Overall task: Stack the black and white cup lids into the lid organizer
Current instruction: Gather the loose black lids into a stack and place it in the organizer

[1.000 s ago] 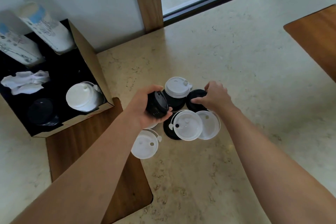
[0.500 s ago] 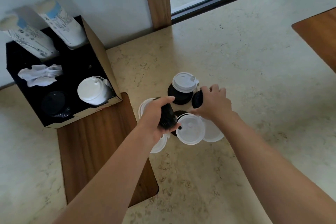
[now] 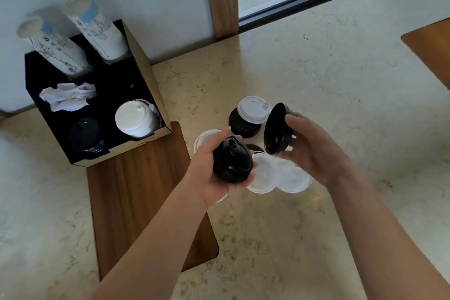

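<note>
Step in hand: gathering black lids; the person held one lot in each hand above the loose pile, so I judged a join of the two was coming.
Left hand (image 3: 214,165): fingers clamped round a small stack of black lids (image 3: 232,163), domed tops facing up.
Right hand (image 3: 306,146): fingers closed on the rim of a single black lid (image 3: 277,133), tipped on edge, hollow side toward the left hand.
Next move: probably seating the single lid on the stack, rims aligned, then carrying it to the lid organizer (image 3: 146,61) at ten o'clock.
Organizer: black lids (image 3: 84,134) sat in its near-left well, white lids (image 3: 134,118) in its near-right.
On the table (image 3: 316,80): white lids (image 3: 264,174) below the hands; at twelve o'clock a white lid (image 3: 253,112) rested on a black lid (image 3: 241,125).
Look: thin, glossy plastic.
</note>
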